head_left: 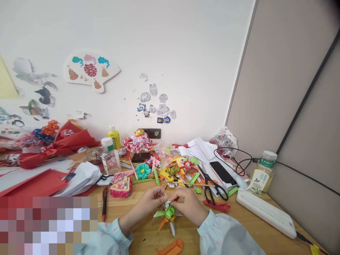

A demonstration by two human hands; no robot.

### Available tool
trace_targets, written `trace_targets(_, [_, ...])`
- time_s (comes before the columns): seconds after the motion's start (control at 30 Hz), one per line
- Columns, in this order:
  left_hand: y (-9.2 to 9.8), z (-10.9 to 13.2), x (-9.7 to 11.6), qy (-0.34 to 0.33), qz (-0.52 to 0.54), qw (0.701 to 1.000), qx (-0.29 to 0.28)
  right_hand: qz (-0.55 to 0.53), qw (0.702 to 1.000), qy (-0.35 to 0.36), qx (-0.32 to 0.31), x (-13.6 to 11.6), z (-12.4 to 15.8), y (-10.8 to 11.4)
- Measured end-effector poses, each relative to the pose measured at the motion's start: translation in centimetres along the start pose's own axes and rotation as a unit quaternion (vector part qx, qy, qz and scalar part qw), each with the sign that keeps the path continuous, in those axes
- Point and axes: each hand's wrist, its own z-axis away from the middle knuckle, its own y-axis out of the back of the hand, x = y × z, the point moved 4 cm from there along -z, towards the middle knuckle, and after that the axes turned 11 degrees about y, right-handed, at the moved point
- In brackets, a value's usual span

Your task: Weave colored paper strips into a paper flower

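Note:
Both hands meet over a folded paper flower (170,212) near the front of the wooden table. It has a green middle, with orange, green and white pointed petals spreading outward. My left hand (153,199) pinches its upper side with thumb and forefinger. From the other side, my right hand (187,202) pinches a white petal at the top. The exact fold between the fingertips is too small to make out. Below the flower lies an orange folded paper strip (172,247). Black scissors (214,187) rest open-bladed beyond my right hand.
Behind the hands sits a pile of coloured paper pieces, with a teal flower (143,171) and a heart-shaped box (120,187). A phone (223,172), a drink bottle (262,173) and a white power strip (265,212) are on the right. A pen (104,203) lies left; red paper (34,182) spreads beyond.

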Motion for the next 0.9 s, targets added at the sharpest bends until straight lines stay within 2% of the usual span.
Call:
trace_targets(0.17, [0.0, -0.1, 0.1, -0.009, -0.015, 1.000, 0.025, -0.036, 0.997, 0.073, -0.008, -0.6, -0.2, 0.3])
trace_targets(0.3, [0.2, -0.4, -0.2, -0.010, -0.029, 0.999, 0.039, -0.037, 0.992, 0.113, -0.043, -1.4, -0.3, 0.5])
trace_targets(0.6, [0.4, -0.5, -0.4, -0.030, -0.059, 0.996, 0.065, -0.009, 0.996, 0.057, -0.068, -0.6, 0.1, -0.1])
trace_targets(0.9, [0.7, -0.8, -0.5, -0.050, -0.084, 0.988, 0.123, 0.008, 0.994, 0.087, -0.063, -0.7, 0.0, -0.1])
